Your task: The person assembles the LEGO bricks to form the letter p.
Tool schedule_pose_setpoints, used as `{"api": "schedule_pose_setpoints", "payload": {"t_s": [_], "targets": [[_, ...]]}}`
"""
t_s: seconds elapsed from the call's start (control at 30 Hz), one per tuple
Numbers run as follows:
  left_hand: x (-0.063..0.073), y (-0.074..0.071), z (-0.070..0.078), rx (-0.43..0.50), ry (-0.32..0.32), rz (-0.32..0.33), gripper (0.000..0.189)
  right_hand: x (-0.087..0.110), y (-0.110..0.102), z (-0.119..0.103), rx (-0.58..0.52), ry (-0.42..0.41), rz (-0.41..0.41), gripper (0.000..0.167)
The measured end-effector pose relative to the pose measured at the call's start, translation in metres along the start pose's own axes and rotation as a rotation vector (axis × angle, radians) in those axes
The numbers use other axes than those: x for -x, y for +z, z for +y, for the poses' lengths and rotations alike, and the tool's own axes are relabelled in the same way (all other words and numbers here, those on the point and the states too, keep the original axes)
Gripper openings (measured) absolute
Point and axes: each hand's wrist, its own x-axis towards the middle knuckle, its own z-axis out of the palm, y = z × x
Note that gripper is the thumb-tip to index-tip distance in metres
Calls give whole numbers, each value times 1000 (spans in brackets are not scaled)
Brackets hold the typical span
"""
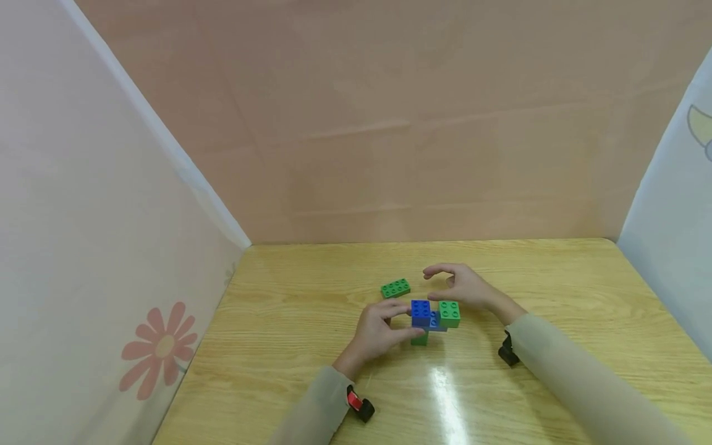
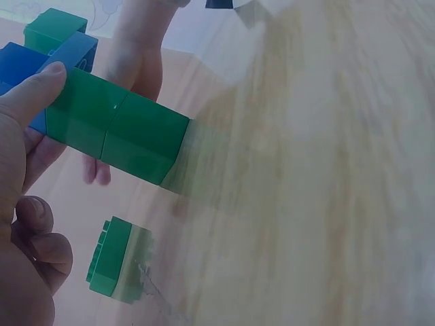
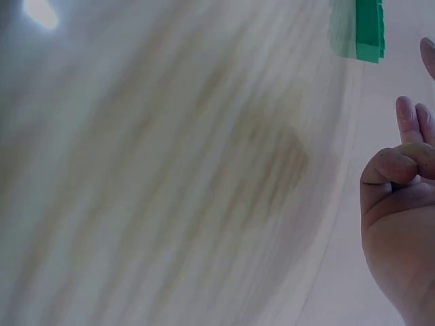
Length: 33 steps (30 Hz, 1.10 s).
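A small tower of toy building bricks stands on the table, with green bricks at its base and a dark blue brick on top. A lighter blue brick juts out to the right and carries a bright green brick. My left hand pinches the tower between thumb and fingers from the left. Just behind the bright green brick hovers my right hand, its fingers loosely bent around nothing. A loose green brick lies beyond the left hand, apart from the tower.
The wooden table meets a tan backdrop at the rear. A pale cloth wall with a flower print borders the left, and another pale wall the right. Black wrist devices sit on both sleeves.
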Motion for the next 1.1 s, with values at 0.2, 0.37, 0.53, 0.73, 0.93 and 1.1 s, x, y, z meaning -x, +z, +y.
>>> {"api": "schedule_pose_setpoints", "payload": {"t_s": [0.2, 0.37, 0.53, 0.73, 0.93, 1.1], "targets": [[0, -1, -1, -4, 12, -3, 39, -17, 9, -6, 5, 5, -55, 60], [0, -1, 0, 4, 9, -4, 39, -31, 13, -8, 44, 35, -83, 58], [-1, 0, -1, 6, 3, -11, 39, -40, 17, -7, 58, 70, -127, 59], [0, -1, -1, -17, 13, -11, 39, -48, 25, -12, 74, 79, -166, 62], [1, -2, -1, -32, 23, -5, 43, -56, 30, -16, 97, 135, -174, 63], [1, -3, -2, -19, 38, -7, 42, -62, 34, -16, 80, 150, -188, 62]]}}
